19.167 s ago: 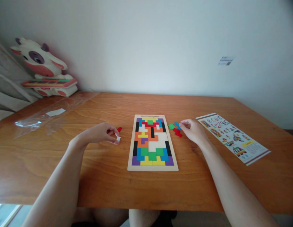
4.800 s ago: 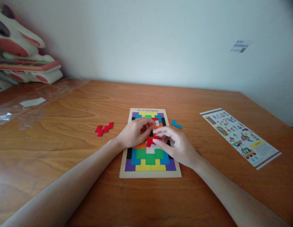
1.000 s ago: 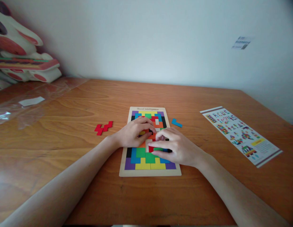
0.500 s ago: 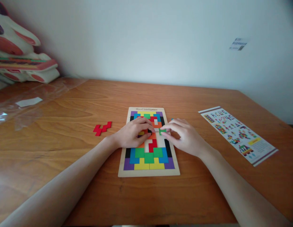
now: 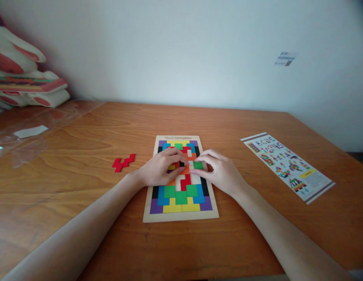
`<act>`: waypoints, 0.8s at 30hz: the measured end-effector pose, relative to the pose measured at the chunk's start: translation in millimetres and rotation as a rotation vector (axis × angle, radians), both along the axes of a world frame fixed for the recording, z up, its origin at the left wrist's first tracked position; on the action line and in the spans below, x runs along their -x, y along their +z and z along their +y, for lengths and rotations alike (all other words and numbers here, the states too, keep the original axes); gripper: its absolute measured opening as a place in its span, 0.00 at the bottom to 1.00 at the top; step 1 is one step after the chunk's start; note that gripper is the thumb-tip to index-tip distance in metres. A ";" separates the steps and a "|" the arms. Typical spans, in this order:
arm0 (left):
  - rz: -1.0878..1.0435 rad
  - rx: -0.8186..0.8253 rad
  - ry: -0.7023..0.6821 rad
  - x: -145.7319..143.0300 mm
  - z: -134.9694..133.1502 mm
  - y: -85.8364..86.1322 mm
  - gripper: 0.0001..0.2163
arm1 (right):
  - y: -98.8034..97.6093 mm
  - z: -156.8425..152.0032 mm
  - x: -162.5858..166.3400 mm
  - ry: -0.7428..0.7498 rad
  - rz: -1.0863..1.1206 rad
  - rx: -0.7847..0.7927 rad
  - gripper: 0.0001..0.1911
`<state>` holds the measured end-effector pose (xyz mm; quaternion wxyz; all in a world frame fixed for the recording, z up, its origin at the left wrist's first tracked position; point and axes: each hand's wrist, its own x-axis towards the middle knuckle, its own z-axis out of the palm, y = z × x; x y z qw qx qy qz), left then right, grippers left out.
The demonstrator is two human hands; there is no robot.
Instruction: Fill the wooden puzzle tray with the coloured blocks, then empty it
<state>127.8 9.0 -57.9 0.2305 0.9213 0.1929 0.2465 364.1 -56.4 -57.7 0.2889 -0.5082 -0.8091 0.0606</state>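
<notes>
A wooden block puzzle board (image 5: 181,217) lies on the table, filled with coloured flat pieces around several bare pale cells. My left hand (image 5: 165,168) rests over its left half, fingers curved and apart, with thumb and fingertips touching pieces near an orange piece (image 5: 185,169). From the right, my right hand (image 5: 221,171) has its thumb and fingers around a green puzzle piece (image 5: 198,165) low over the board's right side. A red piece (image 5: 185,182) sits below, among bare cells. Pieces beneath my left palm are hidden.
Two red puzzle pieces (image 5: 118,164) lie together left of the board. A printed pattern sheet (image 5: 289,166) is at the right. Clear plastic wrapping (image 5: 57,124) and a white-and-pink animal-shaped object (image 5: 32,86) occupy the far left, by the wall.
My right hand has brought the green piece down and slightly left onto the board, its thumb now further over the board. My left hand stays over the same pieces. The whole view has shifted slightly.
</notes>
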 end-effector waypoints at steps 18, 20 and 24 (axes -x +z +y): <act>0.006 -0.006 0.007 0.0 -1.0 2.4 0.09 | 5.6 5.7 -9.2 -0.195 0.139 -0.141 0.16; 0.002 0.001 0.007 -0.3 -1.3 3.1 0.09 | 3.5 8.6 -13.8 -0.271 0.272 -0.049 0.18; -0.045 0.063 0.025 -0.6 -0.4 1.2 0.09 | -1.7 16.5 -22.7 -0.354 0.619 0.164 0.23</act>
